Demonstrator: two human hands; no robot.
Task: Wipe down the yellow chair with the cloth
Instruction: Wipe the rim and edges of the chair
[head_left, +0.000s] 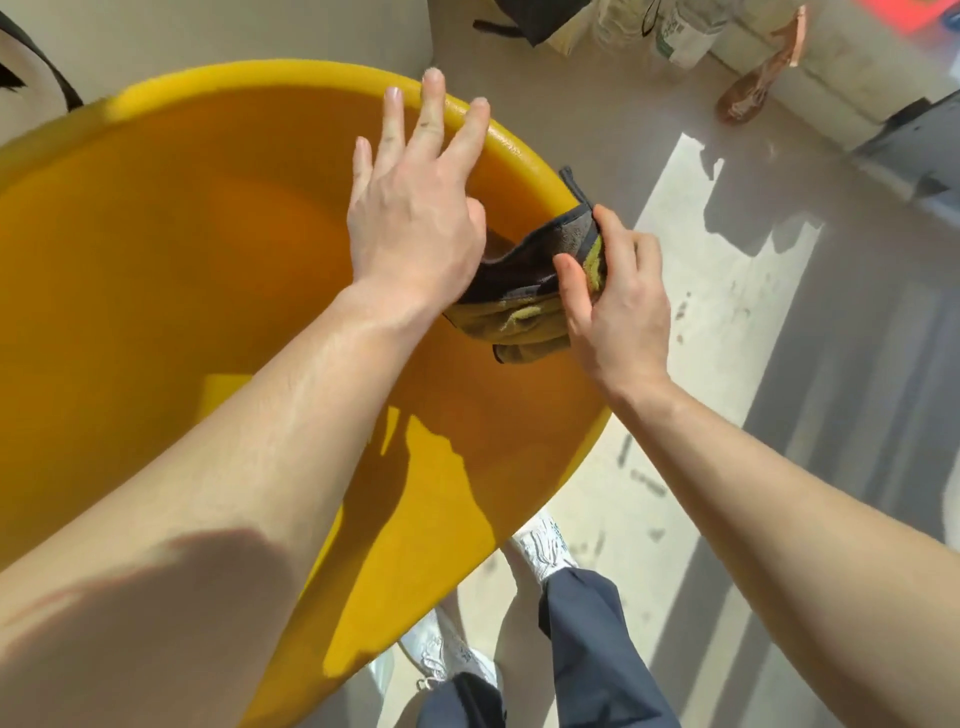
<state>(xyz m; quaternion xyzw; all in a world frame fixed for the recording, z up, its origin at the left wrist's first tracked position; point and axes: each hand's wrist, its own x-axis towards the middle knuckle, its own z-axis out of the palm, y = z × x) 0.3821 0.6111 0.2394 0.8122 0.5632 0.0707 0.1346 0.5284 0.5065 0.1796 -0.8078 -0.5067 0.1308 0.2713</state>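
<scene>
Yellow chair (156, 270) fills the left of the view, its curved shell partly in sun. Your right hand (618, 306) grasps the cloth (519, 306) (dark grey, yellow-green on one face), thumb and fingers curled round its bunched end, held against the inner wall just below the right rim. Your left hand (415, 208) is released, fingers straight and spread, tips over the rim; whether its thumb touches the cloth cannot be told. White shoes (540, 551) stand on the pale floor (597, 130) beside the chair.

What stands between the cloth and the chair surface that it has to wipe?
Nothing visible does. The cloth lies against the inner wall of the chair below the rim, pinched by the right hand. The left hand spreads over the wall beside it and covers one edge of it.
</scene>
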